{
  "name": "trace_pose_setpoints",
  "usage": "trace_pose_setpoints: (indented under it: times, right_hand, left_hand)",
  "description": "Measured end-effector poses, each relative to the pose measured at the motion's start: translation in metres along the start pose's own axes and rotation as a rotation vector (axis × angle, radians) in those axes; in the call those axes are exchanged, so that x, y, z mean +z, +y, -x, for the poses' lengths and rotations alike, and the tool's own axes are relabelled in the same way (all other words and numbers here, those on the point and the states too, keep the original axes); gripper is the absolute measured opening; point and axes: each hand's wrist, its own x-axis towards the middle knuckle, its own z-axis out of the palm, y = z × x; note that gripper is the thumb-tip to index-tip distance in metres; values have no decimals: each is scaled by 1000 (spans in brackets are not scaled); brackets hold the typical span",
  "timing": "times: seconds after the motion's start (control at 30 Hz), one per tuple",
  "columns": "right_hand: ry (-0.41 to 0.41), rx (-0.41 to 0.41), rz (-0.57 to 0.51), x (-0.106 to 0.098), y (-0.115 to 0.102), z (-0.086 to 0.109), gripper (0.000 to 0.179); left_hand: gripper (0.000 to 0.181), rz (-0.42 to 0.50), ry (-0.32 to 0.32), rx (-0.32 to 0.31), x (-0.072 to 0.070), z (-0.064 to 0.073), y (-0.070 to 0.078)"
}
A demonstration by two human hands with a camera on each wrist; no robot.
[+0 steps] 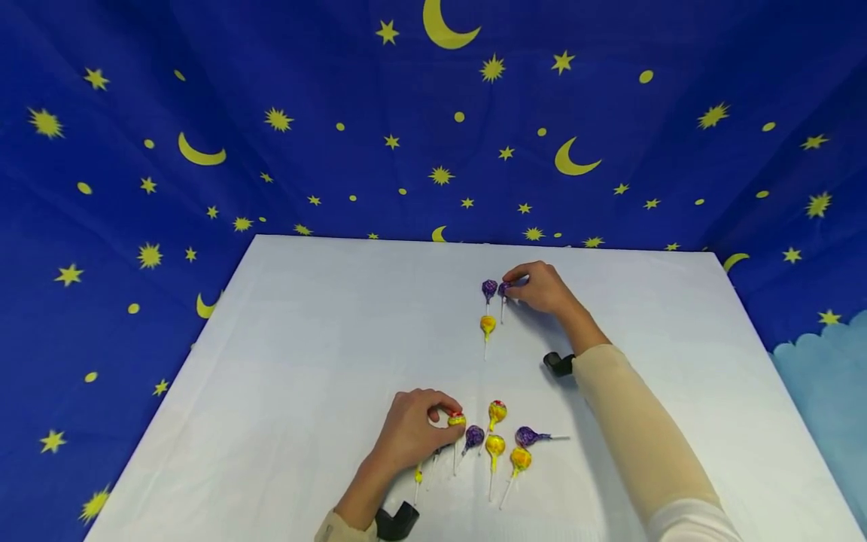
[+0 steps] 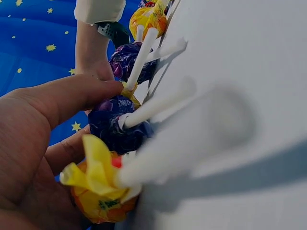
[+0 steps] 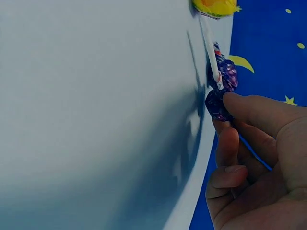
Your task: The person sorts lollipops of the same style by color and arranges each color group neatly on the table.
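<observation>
At the far part of the table, my right hand (image 1: 542,287) pinches the head of a purple-wrapped lollipop (image 1: 504,289) between thumb and fingertips, its white stick pointing toward me. Just left of it lies another purple lollipop (image 1: 489,288), with a yellow lollipop (image 1: 488,324) below that one. Nearer to me, my left hand (image 1: 415,423) holds a yellow lollipop with a red top (image 1: 457,419) between thumb and finger. Close under this hand are another purple lollipop (image 2: 117,122) and a yellow-orange one (image 2: 103,191), both partly hidden in the head view.
Right of my left hand lie a purple lollipop (image 1: 474,436), several yellow lollipops (image 1: 495,446) and a purple one (image 1: 527,436) turned sideways. The white table (image 1: 325,324) ends at a blue curtain (image 1: 352,90) with yellow moons and stars. Black wrist-camera mounts (image 1: 558,364) sit at both wrists.
</observation>
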Motion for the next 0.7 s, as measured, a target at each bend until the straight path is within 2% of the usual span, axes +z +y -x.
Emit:
trace_pose_setpoints:
  times: [0.17,0.57,0.7]
  right_hand:
    - [4,3,1,0,-3,-1,26]
    - [9,-11,0,0,-5,-5,27]
    - [-9,0,-3,0,-4,-3,29]
  left_hand:
    - [17,9,8,-6,0,2,1]
    - [17,-5,35,31,-1,-3,0]
    - [17,4,22,22,0,-2,0]
